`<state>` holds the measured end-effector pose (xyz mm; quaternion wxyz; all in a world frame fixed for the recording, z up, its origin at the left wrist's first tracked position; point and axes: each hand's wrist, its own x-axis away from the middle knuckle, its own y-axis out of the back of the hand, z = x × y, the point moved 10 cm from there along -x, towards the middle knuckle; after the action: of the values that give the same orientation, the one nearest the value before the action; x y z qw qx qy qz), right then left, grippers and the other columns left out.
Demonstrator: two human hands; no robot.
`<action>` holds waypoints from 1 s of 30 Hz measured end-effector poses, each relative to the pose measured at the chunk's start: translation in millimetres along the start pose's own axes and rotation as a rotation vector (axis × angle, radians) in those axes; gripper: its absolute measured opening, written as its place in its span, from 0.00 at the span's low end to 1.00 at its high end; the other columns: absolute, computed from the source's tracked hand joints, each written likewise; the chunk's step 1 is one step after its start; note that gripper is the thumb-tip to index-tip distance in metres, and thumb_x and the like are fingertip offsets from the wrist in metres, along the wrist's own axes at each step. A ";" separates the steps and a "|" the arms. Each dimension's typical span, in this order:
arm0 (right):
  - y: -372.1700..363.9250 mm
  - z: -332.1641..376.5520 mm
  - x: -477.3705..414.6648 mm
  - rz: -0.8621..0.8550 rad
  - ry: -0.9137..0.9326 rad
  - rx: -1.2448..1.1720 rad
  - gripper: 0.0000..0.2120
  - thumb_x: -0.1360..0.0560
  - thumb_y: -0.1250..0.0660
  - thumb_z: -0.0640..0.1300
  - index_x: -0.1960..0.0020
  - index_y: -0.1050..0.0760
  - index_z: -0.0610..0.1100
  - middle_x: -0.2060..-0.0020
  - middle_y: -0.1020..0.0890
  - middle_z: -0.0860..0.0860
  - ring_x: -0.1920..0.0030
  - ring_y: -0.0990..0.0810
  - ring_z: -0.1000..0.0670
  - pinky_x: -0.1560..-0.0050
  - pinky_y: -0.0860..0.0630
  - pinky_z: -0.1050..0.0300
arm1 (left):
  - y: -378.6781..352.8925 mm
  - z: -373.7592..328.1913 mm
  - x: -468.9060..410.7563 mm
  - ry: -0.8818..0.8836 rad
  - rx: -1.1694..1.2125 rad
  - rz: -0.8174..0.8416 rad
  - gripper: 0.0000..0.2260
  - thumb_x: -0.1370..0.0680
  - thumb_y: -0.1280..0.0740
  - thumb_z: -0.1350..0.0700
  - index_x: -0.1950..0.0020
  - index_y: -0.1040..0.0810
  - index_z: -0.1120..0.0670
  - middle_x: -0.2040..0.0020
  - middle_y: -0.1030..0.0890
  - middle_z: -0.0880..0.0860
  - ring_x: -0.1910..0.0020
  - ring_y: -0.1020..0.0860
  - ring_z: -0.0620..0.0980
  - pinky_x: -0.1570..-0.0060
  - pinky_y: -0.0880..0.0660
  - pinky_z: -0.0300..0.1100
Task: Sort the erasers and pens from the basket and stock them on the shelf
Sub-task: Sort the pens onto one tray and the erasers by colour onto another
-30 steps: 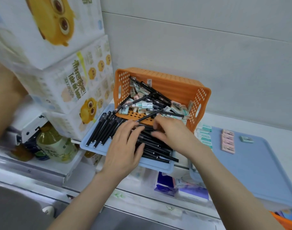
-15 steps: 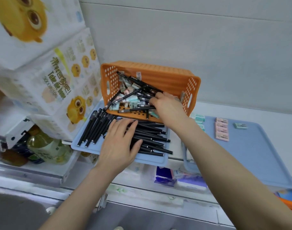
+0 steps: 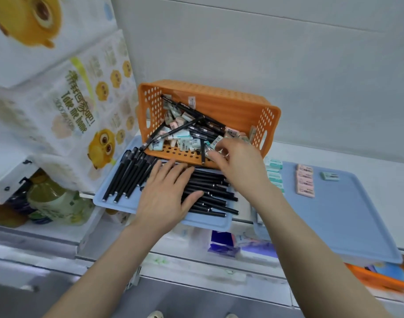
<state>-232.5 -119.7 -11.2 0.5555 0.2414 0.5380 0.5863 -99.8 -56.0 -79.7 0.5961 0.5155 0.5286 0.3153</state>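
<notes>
Pens, black, lie heaped on a blue tray under the flat, straight-fingered left hand. At the tray's back edge an orange basket lies tipped, holding more pens and erasers. The right hand reaches in, fingers curled; whether it grips anything cannot be told.

Bright, even, cool light falls from above, and only soft shade lies beneath the blue tray. The wide lens bows the wall seams. The basket is fairly sharp, while the tissue packs and lower shelf edge are smeared by blur.
</notes>
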 end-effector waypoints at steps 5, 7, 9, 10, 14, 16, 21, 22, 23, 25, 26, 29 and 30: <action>-34.9 -12.0 -19.4 0.174 -0.211 0.128 0.21 0.25 0.34 0.62 0.54 0.23 0.42 0.61 0.21 0.47 0.56 0.20 0.44 0.61 0.27 0.55 | -5.7 1.2 0.9 -0.003 -0.043 0.033 0.29 0.18 0.53 0.38 0.29 0.28 0.54 0.31 0.26 0.55 0.28 0.34 0.57 0.26 0.45 0.55; -39.6 -18.0 -22.6 0.218 -0.241 0.119 0.17 0.25 0.33 0.58 0.55 0.21 0.43 0.60 0.19 0.47 0.57 0.20 0.45 0.60 0.23 0.54 | -6.6 1.2 -0.4 -0.009 -0.066 0.051 0.30 0.18 0.55 0.37 0.28 0.29 0.54 0.30 0.27 0.55 0.28 0.34 0.58 0.26 0.46 0.56; -43.1 -27.1 -23.7 0.271 -0.266 0.094 0.10 0.26 0.30 0.50 0.54 0.20 0.43 0.57 0.17 0.47 0.55 0.19 0.45 0.58 0.23 0.54 | -7.7 1.0 -1.4 -0.026 -0.063 0.063 0.30 0.18 0.55 0.37 0.27 0.31 0.54 0.29 0.28 0.55 0.27 0.34 0.57 0.26 0.44 0.56; -44.2 -31.2 -23.4 0.299 -0.274 0.100 0.07 0.27 0.29 0.47 0.53 0.19 0.44 0.56 0.17 0.47 0.54 0.19 0.45 0.57 0.23 0.54 | -7.8 1.4 -1.6 -0.034 -0.057 0.063 0.30 0.18 0.55 0.37 0.26 0.32 0.54 0.29 0.28 0.55 0.27 0.34 0.57 0.27 0.43 0.56; -22.7 -32.7 -27.6 0.197 -0.287 0.136 0.06 0.25 0.32 0.47 0.50 0.20 0.46 0.54 0.18 0.47 0.53 0.20 0.45 0.57 0.25 0.54 | -9.6 4.6 -1.8 -0.040 -0.047 0.073 0.30 0.18 0.56 0.38 0.24 0.36 0.53 0.27 0.30 0.54 0.26 0.36 0.57 0.28 0.40 0.56; -5.5 -19.3 -34.3 0.069 -0.263 0.111 0.08 0.23 0.34 0.48 0.47 0.21 0.47 0.56 0.18 0.47 0.54 0.20 0.44 0.52 0.26 0.52 | -11.2 5.2 -3.4 -0.037 -0.048 0.079 0.30 0.18 0.56 0.38 0.23 0.38 0.53 0.27 0.31 0.54 0.26 0.37 0.57 0.28 0.40 0.56; -44.6 -1.7 -45.9 0.325 -0.286 0.164 0.18 0.28 0.29 0.59 0.59 0.26 0.43 0.64 0.21 0.49 0.61 0.22 0.47 0.66 0.30 0.57 | -9.7 4.9 -6.4 -0.050 -0.035 0.072 0.30 0.19 0.53 0.38 0.26 0.32 0.55 0.29 0.28 0.56 0.27 0.35 0.59 0.28 0.39 0.58; -51.6 -3.8 -45.2 0.373 -0.302 0.147 0.19 0.29 0.28 0.58 0.62 0.28 0.44 0.67 0.23 0.49 0.63 0.22 0.47 0.69 0.32 0.57 | -8.4 4.8 -5.2 -0.056 -0.033 0.067 0.30 0.19 0.53 0.37 0.28 0.30 0.55 0.30 0.27 0.57 0.28 0.34 0.59 0.28 0.39 0.58; -51.8 -6.4 -44.0 0.395 -0.315 0.126 0.17 0.30 0.28 0.56 0.64 0.28 0.44 0.69 0.24 0.49 0.65 0.22 0.47 0.70 0.32 0.57 | -7.5 5.1 -3.7 -0.060 -0.034 0.063 0.31 0.19 0.53 0.37 0.28 0.29 0.56 0.31 0.27 0.57 0.28 0.34 0.58 0.28 0.40 0.58; -37.9 -14.0 -38.7 0.392 -0.332 0.098 0.13 0.30 0.28 0.52 0.62 0.23 0.43 0.68 0.21 0.49 0.64 0.21 0.48 0.65 0.28 0.57 | -7.3 7.2 -1.0 -0.062 -0.029 0.063 0.31 0.19 0.54 0.36 0.29 0.28 0.56 0.31 0.27 0.56 0.28 0.34 0.58 0.27 0.41 0.57; -27.8 -18.8 -34.8 0.386 -0.346 0.091 0.12 0.29 0.28 0.51 0.61 0.20 0.42 0.66 0.20 0.48 0.62 0.20 0.48 0.61 0.26 0.57 | -7.2 8.3 -0.7 -0.062 -0.023 0.063 0.32 0.19 0.54 0.36 0.30 0.27 0.56 0.31 0.27 0.56 0.28 0.34 0.57 0.27 0.41 0.57; 2.8 -29.4 -25.4 0.328 -0.363 0.099 0.10 0.27 0.30 0.49 0.60 0.18 0.43 0.64 0.18 0.47 0.58 0.20 0.47 0.56 0.22 0.52 | -6.7 8.7 -1.9 -0.078 0.000 0.063 0.31 0.19 0.53 0.37 0.31 0.26 0.56 0.31 0.26 0.57 0.28 0.33 0.57 0.28 0.39 0.57; 12.0 -29.8 -23.3 0.305 -0.356 0.105 0.10 0.26 0.30 0.48 0.63 0.19 0.44 0.65 0.19 0.47 0.60 0.20 0.47 0.60 0.22 0.52 | -6.7 8.5 -2.3 -0.085 0.007 0.065 0.31 0.19 0.53 0.37 0.31 0.26 0.57 0.31 0.26 0.57 0.29 0.32 0.57 0.28 0.38 0.57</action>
<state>-257.3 -149.3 -2.1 0.5332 0.4478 0.4186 0.5830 -93.4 -62.3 -86.1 0.6057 0.5475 0.4868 0.3104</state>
